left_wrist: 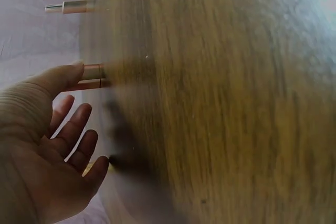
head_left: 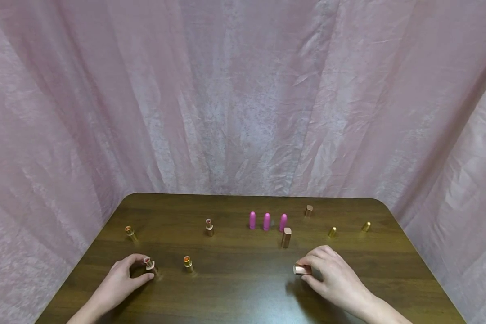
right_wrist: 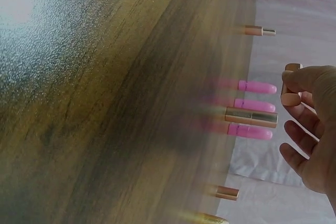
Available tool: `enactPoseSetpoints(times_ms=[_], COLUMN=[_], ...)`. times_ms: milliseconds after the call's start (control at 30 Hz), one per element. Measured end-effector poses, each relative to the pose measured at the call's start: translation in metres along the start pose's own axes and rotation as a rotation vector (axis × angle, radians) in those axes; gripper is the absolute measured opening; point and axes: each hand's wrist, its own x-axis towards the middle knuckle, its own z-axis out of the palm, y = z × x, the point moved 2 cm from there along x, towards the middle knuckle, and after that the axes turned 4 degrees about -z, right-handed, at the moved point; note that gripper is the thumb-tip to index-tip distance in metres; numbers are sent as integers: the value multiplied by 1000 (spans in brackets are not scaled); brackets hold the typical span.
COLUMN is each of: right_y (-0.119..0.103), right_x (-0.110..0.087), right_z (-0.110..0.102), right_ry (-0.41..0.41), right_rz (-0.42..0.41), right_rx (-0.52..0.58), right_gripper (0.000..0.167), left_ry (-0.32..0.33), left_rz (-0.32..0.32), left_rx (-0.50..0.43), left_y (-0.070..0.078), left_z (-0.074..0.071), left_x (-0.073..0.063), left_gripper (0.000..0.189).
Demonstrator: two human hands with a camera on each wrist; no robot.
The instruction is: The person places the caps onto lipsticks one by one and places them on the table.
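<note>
On the left, an uncapped rose-gold lipstick (head_left: 150, 265) stands upright on the wooden table. My left hand (head_left: 119, 281) pinches it, forefinger behind and thumb in front; in the left wrist view the thumb covers part of the lipstick (left_wrist: 93, 72) while the other fingers spread loosely. My right hand (head_left: 334, 276) holds a short rose-gold lipstick cap (head_left: 302, 270) between thumb and forefinger, lying sideways above the table. The right wrist view shows the flat end of that cap (right_wrist: 290, 99). Just right of the left hand stands an uncapped gold lipstick (head_left: 188, 264).
Farther back stand another gold lipstick (head_left: 131, 234), a rose-gold lipstick (head_left: 209, 228) and several pink bullet-shaped tubes (head_left: 266, 222). A taller capped rose-gold lipstick (head_left: 286, 238), a rose-gold cap (head_left: 308, 211) and gold caps (head_left: 333, 232) are at right. Pink curtains (head_left: 243, 99) hang behind the table (head_left: 243, 288).
</note>
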Motion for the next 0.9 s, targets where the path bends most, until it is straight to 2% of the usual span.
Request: enactPoseSetpoints(times_ms=[100,200,333,467,533,600,767,900], right_y=[0,0,0,1,1,2,2,1], right_x=[-1,-1,-2,-2,-2,-1,0,1], right_z=[2,3,3,2,0,-1,-3,-4], right_ry=[-1,-2,1,3,5,10,6,-5], right_rz=[-1,-5,-5,6,13,17,21,31], right_rx=[2,1,5,5,2,1,8,8], right_gripper=[38,38,38,37,37,38,38,38], left_ry=[45,75,66,42,35,39,54,95], left_rz=[66,88,22,-50,-66,-55,29,93], left_rx=[4,25,45,28,15,8,4,60], left_y=[3,4,3,7,15,27,62,87], left_z=[3,4,4,-3,-8,-14,-24,-28], left_x=[2,2,1,0,-1,0,3,4], left_gripper=[28,23,22,23,23,22,22,26])
